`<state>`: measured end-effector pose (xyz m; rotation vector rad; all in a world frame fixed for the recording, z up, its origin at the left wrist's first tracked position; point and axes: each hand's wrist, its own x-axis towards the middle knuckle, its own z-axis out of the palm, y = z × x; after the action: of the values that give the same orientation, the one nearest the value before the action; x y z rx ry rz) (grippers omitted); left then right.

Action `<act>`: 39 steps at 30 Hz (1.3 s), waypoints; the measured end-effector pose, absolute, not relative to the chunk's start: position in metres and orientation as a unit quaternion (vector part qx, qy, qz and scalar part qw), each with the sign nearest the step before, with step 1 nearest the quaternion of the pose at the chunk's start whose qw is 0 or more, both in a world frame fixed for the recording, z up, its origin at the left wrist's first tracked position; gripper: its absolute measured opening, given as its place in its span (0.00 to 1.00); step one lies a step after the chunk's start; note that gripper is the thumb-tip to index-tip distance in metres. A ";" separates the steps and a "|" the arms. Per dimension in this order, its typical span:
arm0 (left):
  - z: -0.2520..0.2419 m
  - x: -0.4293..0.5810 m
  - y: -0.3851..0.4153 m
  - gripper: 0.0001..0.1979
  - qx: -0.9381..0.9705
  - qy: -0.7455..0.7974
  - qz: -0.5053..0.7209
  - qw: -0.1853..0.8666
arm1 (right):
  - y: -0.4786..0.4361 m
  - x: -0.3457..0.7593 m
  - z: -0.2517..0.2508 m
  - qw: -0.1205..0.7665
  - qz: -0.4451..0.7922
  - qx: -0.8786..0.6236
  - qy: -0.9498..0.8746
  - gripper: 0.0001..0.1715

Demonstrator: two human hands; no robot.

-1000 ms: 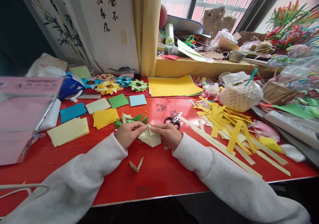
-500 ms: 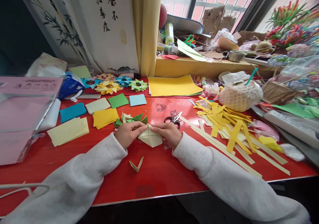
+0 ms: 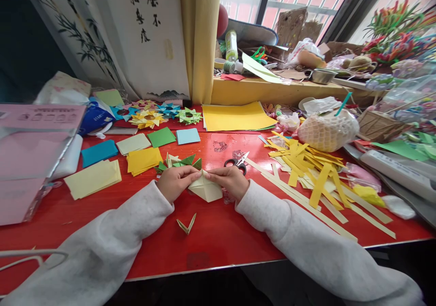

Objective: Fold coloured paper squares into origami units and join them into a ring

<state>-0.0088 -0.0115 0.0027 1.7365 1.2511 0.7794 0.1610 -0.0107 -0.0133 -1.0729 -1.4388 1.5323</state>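
Both my hands pinch a creased sheet of pale yellow paper (image 3: 206, 189) by its upper edge, above the red table (image 3: 235, 247). My left hand (image 3: 175, 183) grips the paper's left side between thumb and fingers, and my right hand (image 3: 232, 181) grips the right side. The fingertips come close together at the top point of the fold. Nearer to me lies a small V-shaped folded paper piece (image 3: 186, 224). Green and cream folded pieces (image 3: 184, 161) sit just behind my left hand, partly hidden by it. Black-handled scissors (image 3: 237, 162) rest behind my right hand.
Stacks of coloured paper, among them yellow slips (image 3: 144, 161) and cream slips (image 3: 92, 179), lie to the left. Folded paper stars (image 3: 148, 119) and yellow sheets (image 3: 236, 117) are at the back. Paper strips (image 3: 306, 170) and a netted drink cup (image 3: 323, 131) occupy the right.
Almost nothing differs. The lower part of the pale yellow paper has shifted very slightly in my fingers; both hands keep their grip and place.
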 end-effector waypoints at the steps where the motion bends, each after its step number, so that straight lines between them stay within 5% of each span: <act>1: 0.002 -0.009 -0.011 0.15 0.695 0.500 0.307 0.416 | -0.011 0.161 -0.013 0.379 0.596 -0.424 -0.567 0.23; 10: 0.009 -0.005 -0.016 0.13 0.760 0.502 0.284 0.300 | -0.013 0.162 -0.010 0.344 0.482 -0.462 -0.660 0.20; 15: 0.011 -0.004 -0.017 0.12 0.761 0.476 0.307 0.318 | -0.016 0.160 -0.010 0.329 0.442 -0.464 -0.694 0.19; 25: 0.014 -0.014 -0.007 0.08 0.529 0.494 0.485 0.491 | -0.006 0.165 0.007 0.444 0.630 -0.416 -0.483 0.17; 34: 0.010 -0.006 -0.012 0.10 0.590 0.443 0.327 0.591 | -0.012 0.157 -0.005 0.394 0.672 -0.366 -0.509 0.17; 39: 0.009 -0.005 -0.009 0.12 0.576 0.460 0.388 0.553 | -0.011 0.159 -0.006 0.308 0.702 -0.338 -0.546 0.19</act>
<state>-0.0052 -0.0088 0.0089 1.3615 1.0876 0.9172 0.1592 -0.0109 -0.0065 -0.8932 -1.4425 1.8558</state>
